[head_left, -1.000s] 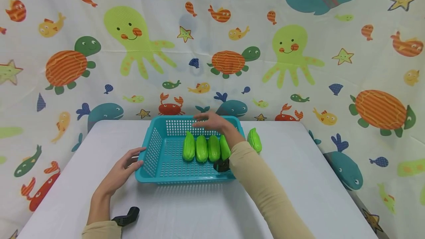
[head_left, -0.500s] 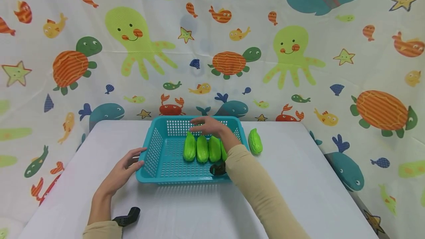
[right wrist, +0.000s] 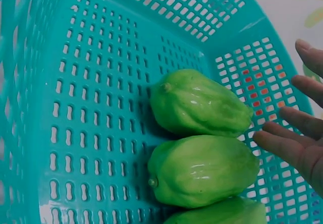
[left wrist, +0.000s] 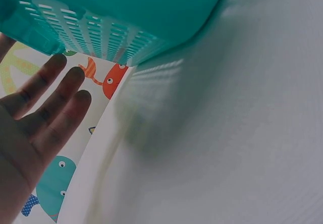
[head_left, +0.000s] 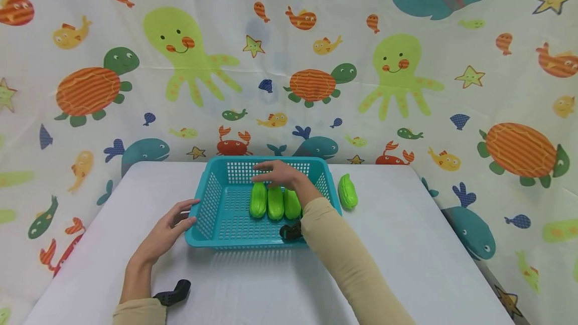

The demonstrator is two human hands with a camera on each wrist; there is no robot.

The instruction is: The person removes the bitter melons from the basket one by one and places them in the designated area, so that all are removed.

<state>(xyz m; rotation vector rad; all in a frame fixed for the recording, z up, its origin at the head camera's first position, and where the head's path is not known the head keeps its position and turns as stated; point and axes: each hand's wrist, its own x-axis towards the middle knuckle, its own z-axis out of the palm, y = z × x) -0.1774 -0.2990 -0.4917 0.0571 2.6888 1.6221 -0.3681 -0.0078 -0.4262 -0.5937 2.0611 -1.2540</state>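
A teal plastic basket [head_left: 217, 242] with perforated walls stands on the white table. Several glossy green fruits that look like unripe papayas [head_left: 258, 201] lie side by side in it, toward its right; the right wrist view shows one such fruit [right wrist: 202, 103] close up. My right hand [head_left: 277, 173] hovers over their far ends, fingers spread and relaxed, holding nothing. The right forearm hides part of the row. At the basket's left rim, my left hand [head_left: 164, 229] has its fingers and thumb extended at the edge; several of its fingers [left wrist: 65, 98] appear straight in the left wrist view.
One more green fruit [head_left: 347, 192] lies on the white table [head_left: 406, 245], just right of the basket. Behind the table hangs a curtain [head_left: 289, 129] printed with sea animals. Each wrist wears a black device, such as the left wrist camera [head_left: 173, 294].
My right hand has shifted slightly left over the fruits, and its forearm now covers more of the row's right end. The left hand and the basket stay put.
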